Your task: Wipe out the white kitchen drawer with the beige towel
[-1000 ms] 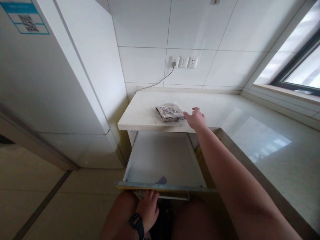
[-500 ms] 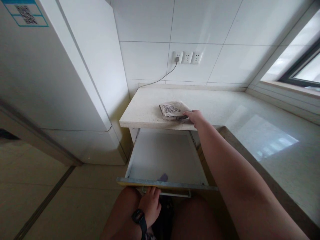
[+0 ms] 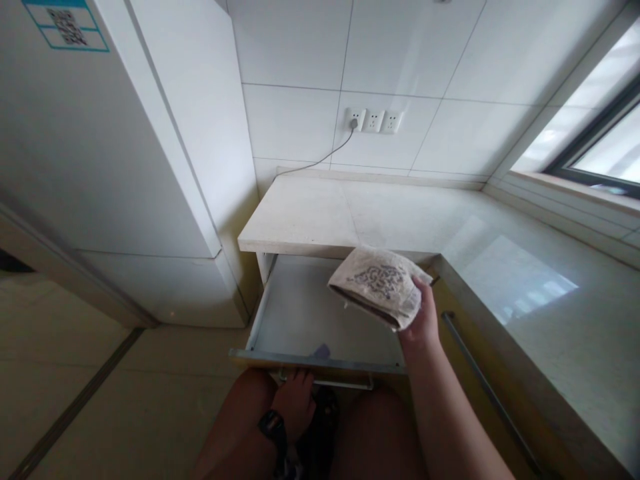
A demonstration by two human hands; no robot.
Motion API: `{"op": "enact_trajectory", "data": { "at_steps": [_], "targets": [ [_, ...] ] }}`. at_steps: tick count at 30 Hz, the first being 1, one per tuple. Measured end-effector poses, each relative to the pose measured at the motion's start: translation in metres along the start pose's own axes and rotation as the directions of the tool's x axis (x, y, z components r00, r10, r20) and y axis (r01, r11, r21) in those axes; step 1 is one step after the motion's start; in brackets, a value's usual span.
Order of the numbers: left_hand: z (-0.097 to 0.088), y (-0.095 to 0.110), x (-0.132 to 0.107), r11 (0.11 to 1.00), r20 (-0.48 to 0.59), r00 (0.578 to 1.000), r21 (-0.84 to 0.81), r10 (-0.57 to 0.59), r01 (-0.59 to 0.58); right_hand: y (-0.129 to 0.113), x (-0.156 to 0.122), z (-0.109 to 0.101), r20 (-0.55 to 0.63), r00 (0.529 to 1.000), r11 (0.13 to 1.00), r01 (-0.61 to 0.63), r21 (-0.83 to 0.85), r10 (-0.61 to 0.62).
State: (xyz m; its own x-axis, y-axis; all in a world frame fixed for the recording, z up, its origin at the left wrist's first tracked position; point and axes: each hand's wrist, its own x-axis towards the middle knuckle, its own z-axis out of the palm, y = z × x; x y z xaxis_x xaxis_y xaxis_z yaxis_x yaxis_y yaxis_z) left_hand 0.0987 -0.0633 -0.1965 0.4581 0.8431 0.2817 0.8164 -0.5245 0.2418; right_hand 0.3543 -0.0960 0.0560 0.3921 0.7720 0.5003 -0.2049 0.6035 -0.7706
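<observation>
My right hand (image 3: 423, 310) grips the edge of a folded whitish cloth (image 3: 380, 280) with a dark printed pattern. The cloth hangs in the air over the right part of a pulled-out drawer (image 3: 285, 307), below the counter's front edge. Down at the drawer front, my left hand (image 3: 295, 403), with a dark watch at its wrist, has its fingers curled on the metal drawer handle (image 3: 345, 385). Inside the drawer, near its front panel, lies a small purplish flat thing (image 3: 321, 351) whose kind I cannot make out.
A pale countertop (image 3: 305, 210) runs behind the drawer and turns along the right. Below it on the right is a long bar handle (image 3: 480, 377). A white cabinet or fridge (image 3: 165, 167) stands at left. A cord (image 3: 320, 160) runs from the wall sockets (image 3: 373, 121).
My right hand has lifted the cloth off the countertop and brought it toward me, over the drawer. My left hand stays at the drawer handle.
</observation>
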Motion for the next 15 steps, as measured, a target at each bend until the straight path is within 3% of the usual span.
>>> {"op": "enact_trajectory", "data": {
  "at_steps": [2, 4, 6, 7, 8, 10, 12, 14, 15],
  "targets": [
    [-0.004, 0.001, -0.001, 1.000, 0.014, 1.000, -0.011, 0.005, -0.005, 0.019, -0.030, -0.006, 0.039, 0.979, 0.973, -0.205, 0.110, 0.202],
    [-0.008, 0.002, -0.003, 1.000, 0.006, 1.000, -0.024, 0.017, -0.016, 0.042, -0.048, -0.010, 0.075, 0.906, 0.888, -0.422, 0.181, 0.416],
    [-0.011, 0.002, -0.004, 0.999, -0.008, 1.000, -0.030, 0.021, -0.021, 0.065, -0.052, -0.011, 0.007, 0.844, 0.815, -0.519, 0.258, 0.536],
    [-0.012, 0.002, -0.004, 0.999, -0.012, 1.000, -0.032, 0.018, -0.018, 0.076, -0.050, -0.010, -0.062, 0.841, 0.817, -0.501, 0.286, 0.537],
    [-0.013, 0.002, -0.003, 0.999, -0.014, 1.000, -0.034, 0.017, -0.017, 0.087, -0.044, -0.010, -0.134, 0.860, 0.850, -0.443, 0.286, 0.493],
    [-0.013, 0.001, -0.001, 0.999, -0.007, 1.000, -0.040, 0.007, -0.008, 0.107, -0.027, -0.009, -0.225, 0.936, 0.960, -0.245, 0.131, 0.270],
    [-0.012, 0.001, 0.000, 0.999, 0.005, 1.000, -0.045, -0.004, 0.004, 0.128, -0.007, -0.008, -0.151, 0.988, 0.979, 0.011, -0.205, -0.042],
    [-0.009, 0.000, 0.002, 0.999, 0.015, 1.000, -0.048, -0.013, 0.014, 0.150, 0.012, -0.006, 0.081, 0.966, 0.809, 0.252, -0.531, -0.247],
    [-0.008, 0.000, 0.002, 0.999, 0.016, 1.000, -0.048, -0.020, 0.021, 0.162, 0.021, -0.005, 0.225, 0.942, 0.674, 0.336, -0.658, -0.249]
  ]
}}
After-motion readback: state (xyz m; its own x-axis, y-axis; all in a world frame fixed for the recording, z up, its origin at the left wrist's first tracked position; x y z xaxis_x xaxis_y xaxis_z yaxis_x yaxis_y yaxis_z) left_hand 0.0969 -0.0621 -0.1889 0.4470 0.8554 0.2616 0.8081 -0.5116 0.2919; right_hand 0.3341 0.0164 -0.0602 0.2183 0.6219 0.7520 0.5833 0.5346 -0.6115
